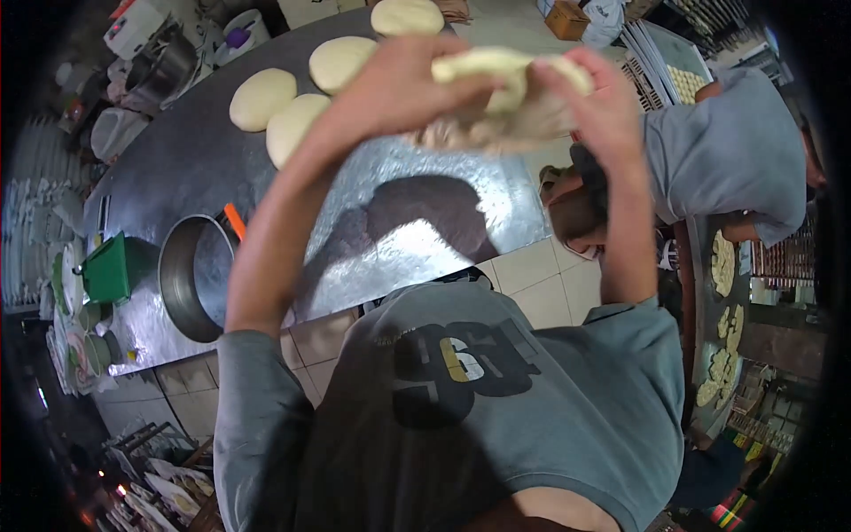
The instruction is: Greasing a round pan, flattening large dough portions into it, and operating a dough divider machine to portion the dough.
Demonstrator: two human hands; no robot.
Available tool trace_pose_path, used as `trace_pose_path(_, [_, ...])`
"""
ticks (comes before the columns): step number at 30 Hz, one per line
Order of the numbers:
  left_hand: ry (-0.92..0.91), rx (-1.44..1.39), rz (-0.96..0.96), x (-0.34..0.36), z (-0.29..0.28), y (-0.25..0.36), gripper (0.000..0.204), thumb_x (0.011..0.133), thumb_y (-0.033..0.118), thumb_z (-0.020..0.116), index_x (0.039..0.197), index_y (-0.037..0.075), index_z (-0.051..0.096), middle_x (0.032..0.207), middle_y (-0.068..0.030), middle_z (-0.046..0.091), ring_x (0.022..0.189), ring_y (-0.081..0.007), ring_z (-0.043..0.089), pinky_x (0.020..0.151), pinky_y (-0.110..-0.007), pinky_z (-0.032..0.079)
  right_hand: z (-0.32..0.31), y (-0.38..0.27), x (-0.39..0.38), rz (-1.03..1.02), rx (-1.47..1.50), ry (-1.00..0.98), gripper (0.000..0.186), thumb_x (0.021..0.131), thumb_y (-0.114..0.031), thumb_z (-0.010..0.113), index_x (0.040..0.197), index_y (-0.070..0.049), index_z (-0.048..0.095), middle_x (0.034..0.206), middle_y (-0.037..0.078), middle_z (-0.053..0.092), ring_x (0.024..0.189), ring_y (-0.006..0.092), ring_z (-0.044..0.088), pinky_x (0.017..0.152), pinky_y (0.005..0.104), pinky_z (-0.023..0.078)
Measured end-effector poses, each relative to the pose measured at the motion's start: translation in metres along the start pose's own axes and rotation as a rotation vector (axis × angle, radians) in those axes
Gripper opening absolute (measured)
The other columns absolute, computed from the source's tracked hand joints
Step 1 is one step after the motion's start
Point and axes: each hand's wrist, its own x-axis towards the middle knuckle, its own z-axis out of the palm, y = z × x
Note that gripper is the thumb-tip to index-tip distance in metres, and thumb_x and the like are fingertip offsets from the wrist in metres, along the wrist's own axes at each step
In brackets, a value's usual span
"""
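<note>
Both my hands are raised above the table and hold one pale piece of dough (pixel 483 62) between them. My left hand (pixel 403 84) has its fingers closed around the dough's left part. On the other end, my right hand (pixel 603 102) grips with the thumb over the top. The dough folds and hangs down in the middle; below it is a blurred, lumpy pale-brown patch that I cannot make out. Beyond my left forearm, several smooth dough rounds lie on the metal table (pixel 186 164), among them a near round (pixel 292 131) and a left round (pixel 263 99).
A round metal ring (pixel 168 284) stands at the table's left, an orange handle (pixel 234 222) beside it. Farther left is a green container (pixel 106 270). A co-worker in a grey shirt (pixel 727 151) bends close on my right, near a table with flat dough pieces (pixel 722 355).
</note>
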Motion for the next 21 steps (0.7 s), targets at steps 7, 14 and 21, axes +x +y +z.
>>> trace_pose_path(7, [0.345, 0.264, 0.336, -0.090, 0.036, -0.046, 0.031, 0.072, 0.017, 0.073, 0.100, 0.006, 0.063, 0.082, -0.0091, 0.056, 0.075, -0.0278, 0.055, 0.064, -0.040, 0.043, 0.039, -0.014, -0.063, -0.152, -0.134, 0.028, 0.034, 0.073, -0.021, 0.081, 0.094, -0.003, 0.061, 0.082, 0.002, 0.061, 0.072, 0.0088, 0.057, 0.062, 0.0229, 0.047])
trace_pose_path(14, [-0.039, -0.032, -0.316, -0.282, 0.156, -0.196, 0.023, 0.080, 0.011, 0.066, 0.101, 0.003, 0.063, 0.094, -0.0132, 0.063, 0.086, -0.0283, 0.061, 0.076, -0.034, 0.048, 0.124, 0.133, -0.246, 0.242, -0.186, -0.769, 0.031, 0.084, -0.023, 0.067, 0.104, 0.000, 0.060, 0.089, 0.013, 0.065, 0.082, 0.0245, 0.063, 0.077, 0.0361, 0.049])
trace_pose_path(21, [0.560, -0.217, -0.595, -0.223, 0.150, -0.285, 0.036, 0.086, 0.024, 0.067, 0.108, -0.003, 0.059, 0.102, -0.0175, 0.065, 0.095, -0.0267, 0.062, 0.081, -0.033, 0.049, 0.150, 0.178, -0.198, 0.414, -0.058, -0.062, 0.024, 0.089, -0.022, 0.063, 0.089, 0.001, 0.062, 0.072, 0.006, 0.063, 0.065, 0.0123, 0.055, 0.062, 0.0284, 0.046])
